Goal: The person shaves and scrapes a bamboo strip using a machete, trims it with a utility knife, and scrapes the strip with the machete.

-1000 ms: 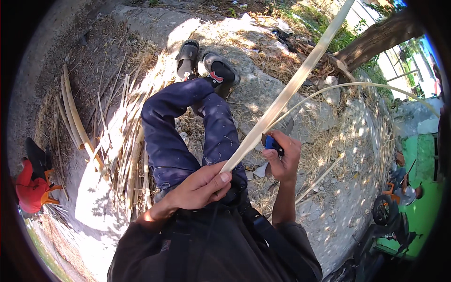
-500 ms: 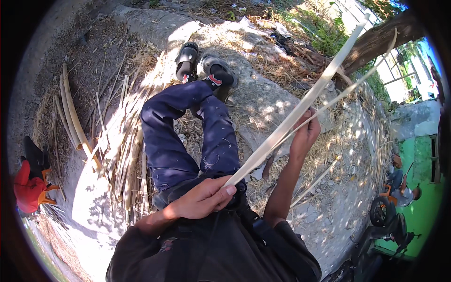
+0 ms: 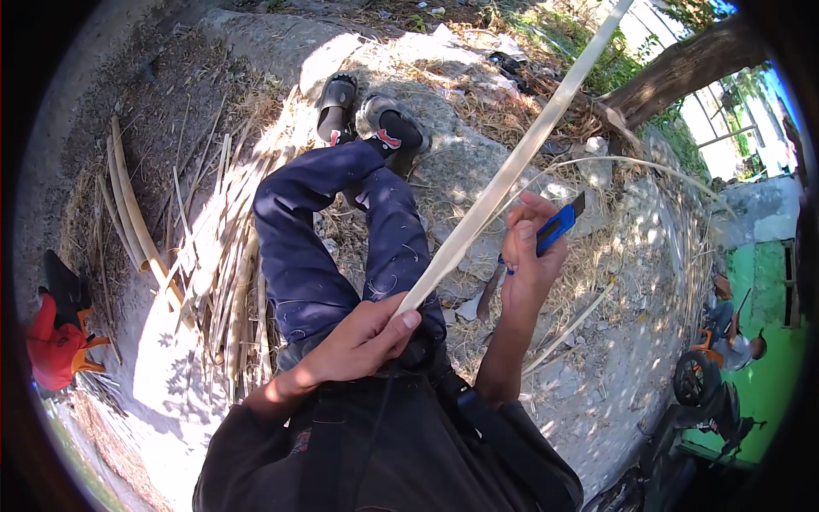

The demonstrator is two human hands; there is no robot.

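My left hand (image 3: 365, 340) is closed round the lower end of a long pale bamboo strip (image 3: 505, 175), which slants up and to the right past my knees. In my right hand (image 3: 531, 256), a blue utility knife (image 3: 556, 229) lies with its dark blade pointing up and right. Its fingers are bent beside the strip, thumb toward the fingertips. A thin sliver (image 3: 657, 162) runs from near the strip past those fingertips and arcs to the right; whether the fingers touch it I cannot tell.
A heap of split bamboo strips (image 3: 226, 286) lies left of my legs, with thicker bamboo pieces (image 3: 130, 200) beyond. A loose strip (image 3: 572, 333) rests on the ground at right. A leaning trunk (image 3: 691, 77), a motorbike (image 3: 704, 388) and two seated people are farther off.
My right hand has turned, bringing the blue knife into view. The sliver has swung down to the right, away from the strip. The strip has tilted slightly left in my left hand.
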